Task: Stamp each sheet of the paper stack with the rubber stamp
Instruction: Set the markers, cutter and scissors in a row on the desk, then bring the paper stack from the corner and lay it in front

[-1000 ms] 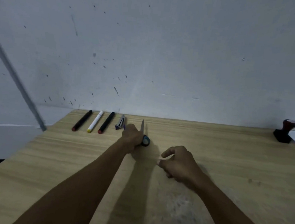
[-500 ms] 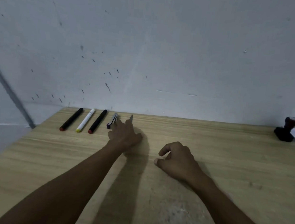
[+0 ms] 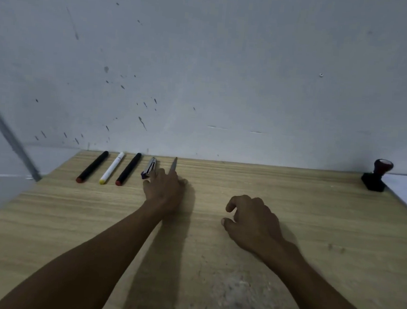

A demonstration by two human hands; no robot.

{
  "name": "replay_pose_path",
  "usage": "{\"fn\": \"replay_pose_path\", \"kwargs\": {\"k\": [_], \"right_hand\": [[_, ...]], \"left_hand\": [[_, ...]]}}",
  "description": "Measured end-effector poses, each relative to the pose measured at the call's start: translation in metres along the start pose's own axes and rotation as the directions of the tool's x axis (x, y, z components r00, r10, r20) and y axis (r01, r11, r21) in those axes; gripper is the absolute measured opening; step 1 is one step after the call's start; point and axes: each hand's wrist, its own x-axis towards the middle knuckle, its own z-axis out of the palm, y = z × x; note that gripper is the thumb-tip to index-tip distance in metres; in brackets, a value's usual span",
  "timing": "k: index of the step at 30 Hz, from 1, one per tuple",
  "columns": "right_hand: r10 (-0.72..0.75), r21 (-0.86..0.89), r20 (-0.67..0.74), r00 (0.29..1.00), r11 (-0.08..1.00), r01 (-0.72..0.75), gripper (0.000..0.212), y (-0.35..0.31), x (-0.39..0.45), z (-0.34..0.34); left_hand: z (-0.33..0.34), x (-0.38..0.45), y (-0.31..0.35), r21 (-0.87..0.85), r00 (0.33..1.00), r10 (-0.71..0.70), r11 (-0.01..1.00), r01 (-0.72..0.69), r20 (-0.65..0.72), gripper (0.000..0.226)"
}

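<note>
Far left along the wall edge of the table (image 3: 46, 215) there's a row of pens: a black marker (image 3: 92, 166) with a red end, a white marker (image 3: 111, 168) with a yellow end, another black marker (image 3: 128, 169) with a red end, then a silvery pen (image 3: 149, 167). Right next to that, the left hand (image 3: 164, 190) is down on the wood with its fingers around a thin grey pen (image 3: 174, 164) that pokes out toward the wall. The right hand (image 3: 250, 221) sits near the middle, fingers loosely curled, nothing in it. The stamp (image 3: 376, 176) is way over at the far right corner, upright, well apart from both hands. Can't see any paper stack.
</note>
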Motion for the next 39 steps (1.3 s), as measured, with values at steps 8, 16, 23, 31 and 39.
{"fn": "replay_pose_path", "kwargs": {"k": [8, 16, 23, 31, 39], "right_hand": [[0.022, 0.024, -0.048, 0.999, 0.999, -0.021, 0.028, 0.018, -0.015, -0.013], [0.093, -0.035, -0.141, 0.986, 0.994, -0.099, 0.024, 0.053, -0.054, -0.044], [0.215, -0.09, -0.202, 0.956, 0.967, -0.237, 0.025, 0.117, -0.105, -0.085], [0.399, -0.069, -0.254, 0.881, 0.901, -0.428, 0.025, 0.2, -0.146, -0.135], [0.537, -0.052, -0.31, 0.784, 0.814, -0.578, 0.032, 0.285, -0.151, -0.182]], "left_hand": [[0.001, -0.039, 0.024, -0.118, 0.889, 0.297, 0.927, -0.357, -0.349, 0.037], [0.004, -0.105, 0.082, -0.248, 0.785, 0.49, 0.763, -0.597, -0.379, 0.019], [0.018, -0.162, 0.162, -0.325, 0.744, 0.604, 0.669, -0.668, -0.285, 0.019], [0.029, -0.191, 0.269, -0.502, 0.713, 0.691, 0.579, -0.643, -0.117, 0.029], [0.032, -0.207, 0.382, -0.833, 0.769, 0.588, 0.536, -0.137, 0.252, 0.047]]}}
